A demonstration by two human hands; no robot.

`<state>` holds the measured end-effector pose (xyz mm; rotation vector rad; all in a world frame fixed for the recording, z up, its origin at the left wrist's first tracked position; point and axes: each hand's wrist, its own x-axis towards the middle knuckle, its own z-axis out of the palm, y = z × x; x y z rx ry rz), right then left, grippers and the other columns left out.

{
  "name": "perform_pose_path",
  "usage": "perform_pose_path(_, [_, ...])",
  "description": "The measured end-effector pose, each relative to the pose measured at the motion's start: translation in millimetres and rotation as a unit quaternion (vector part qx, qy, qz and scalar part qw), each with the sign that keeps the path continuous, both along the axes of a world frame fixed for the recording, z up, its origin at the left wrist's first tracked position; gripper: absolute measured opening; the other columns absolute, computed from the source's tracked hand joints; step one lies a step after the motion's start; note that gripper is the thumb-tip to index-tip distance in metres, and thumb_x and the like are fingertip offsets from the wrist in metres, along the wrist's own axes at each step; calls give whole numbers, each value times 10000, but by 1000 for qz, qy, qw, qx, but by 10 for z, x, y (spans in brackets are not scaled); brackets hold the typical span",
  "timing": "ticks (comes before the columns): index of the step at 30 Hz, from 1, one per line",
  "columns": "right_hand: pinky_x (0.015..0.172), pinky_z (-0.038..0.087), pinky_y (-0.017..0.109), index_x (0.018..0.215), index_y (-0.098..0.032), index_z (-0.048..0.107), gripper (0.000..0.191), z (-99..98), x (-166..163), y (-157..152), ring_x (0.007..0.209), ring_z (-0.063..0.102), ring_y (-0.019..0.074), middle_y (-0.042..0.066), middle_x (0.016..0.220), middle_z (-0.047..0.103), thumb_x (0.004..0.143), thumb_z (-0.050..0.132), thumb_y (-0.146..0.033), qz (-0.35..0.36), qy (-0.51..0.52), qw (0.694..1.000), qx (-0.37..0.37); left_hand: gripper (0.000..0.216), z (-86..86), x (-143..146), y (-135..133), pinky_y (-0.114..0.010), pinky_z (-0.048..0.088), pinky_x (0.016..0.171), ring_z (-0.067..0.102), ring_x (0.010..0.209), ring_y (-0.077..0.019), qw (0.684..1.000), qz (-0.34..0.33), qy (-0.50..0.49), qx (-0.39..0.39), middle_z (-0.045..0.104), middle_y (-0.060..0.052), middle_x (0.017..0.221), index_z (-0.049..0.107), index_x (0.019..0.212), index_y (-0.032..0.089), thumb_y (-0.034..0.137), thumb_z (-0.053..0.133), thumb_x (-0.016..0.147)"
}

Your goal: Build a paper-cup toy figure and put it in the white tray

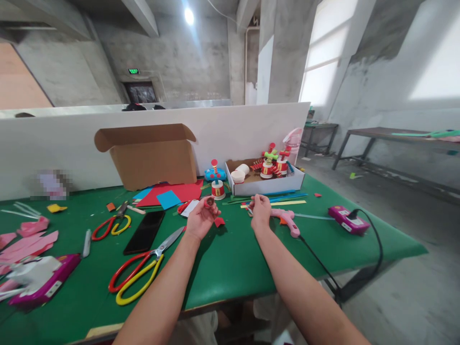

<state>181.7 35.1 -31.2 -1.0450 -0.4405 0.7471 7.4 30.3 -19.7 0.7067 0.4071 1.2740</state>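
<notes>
My left hand (201,216) is closed in a pinch on a small red paper piece (209,201) held just above the green table (230,258). Another red paper scrap (219,222) lies right beside that hand. My right hand (260,210) rests closed on the table, fingers curled at the rear end of a pink glue gun (286,220), near thin paper strips (283,196). I cannot make out whether it holds anything. A small red and white paper craft figure (217,184) stands just beyond both hands.
Large red and yellow scissors (143,268), smaller scissors (111,225) and a black phone (144,232) lie left. Red and blue paper sheets (172,194), an open cardboard box (151,155), a white tray of craft figures (266,179), a pink power strip (348,220) with black cord, pink scraps far left.
</notes>
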Motion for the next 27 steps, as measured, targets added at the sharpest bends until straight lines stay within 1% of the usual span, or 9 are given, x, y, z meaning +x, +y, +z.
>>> perform_pose_path(2, [463,391,216,620,-196,494,262,-11,-33,-17,456,442,80,-53,539,527,702,615,-414,55,-74,996,3,186,0,9,-2,-286,468,623,484,563,-119,1000,-2,8,-1,496,-7,612,648,825,142,241,493,854])
perform_pose_path(4, [496,402,231,549,-190,511,294,-31,-71,-33,488,449,92,-40,527,517,688,634,-418,107,-180,978,4,177,-1,16,-3,-289,471,622,486,558,-120,1000,-3,14,-2,507,-8,610,647,822,145,244,501,845])
perform_pose_path(6, [542,430,248,608,-186,596,198,-45,-105,-53,533,476,105,-21,615,575,658,667,-365,133,-284,949,7,167,-4,20,-2,-290,475,616,488,552,-119,1000,-1,20,1,512,-4,609,646,825,151,257,517,835])
perform_pose_path(9, [619,469,279,756,-200,666,137,-34,-136,-94,611,533,132,9,768,641,661,679,-297,120,-395,910,30,157,-12,27,2,-281,480,602,493,551,-114,999,10,41,8,525,0,626,647,824,153,276,551,815])
perform_pose_path(11, [662,475,292,718,-198,656,109,-8,-147,-130,652,562,154,24,744,647,727,644,-306,95,-440,891,56,160,-23,38,4,-272,482,589,498,552,-108,998,17,61,10,550,-3,664,648,827,151,293,581,798])
perform_pose_path(14, [704,476,298,729,-197,657,161,29,-168,-186,711,596,175,43,748,664,814,581,-310,68,-476,871,99,180,-54,62,7,-255,478,562,490,541,-94,996,19,91,3,570,-4,693,649,830,150,317,640,764])
perform_pose_path(17, [721,482,300,810,-197,676,145,39,-206,-222,753,613,183,56,807,687,823,597,-319,74,-498,855,128,208,-87,86,7,-233,458,531,471,528,-84,994,9,113,-7,575,-1,671,650,826,147,326,687,728])
perform_pose_path(21, [725,487,307,838,-202,679,120,25,-253,-241,780,617,191,57,832,697,793,648,-310,89,-526,836,129,268,-103,95,1,-235,457,535,496,543,-94,992,-1,127,-5,594,-2,661,649,845,145,353,719,692])
perform_pose_path(27, [710,478,302,790,-203,663,83,33,-260,-261,766,608,188,53,799,691,814,597,-248,88,-536,829,128,300,-95,87,-15,-247,474,557,515,561,-99,989,-7,148,-5,610,-11,691,642,860,148,364,733,674])
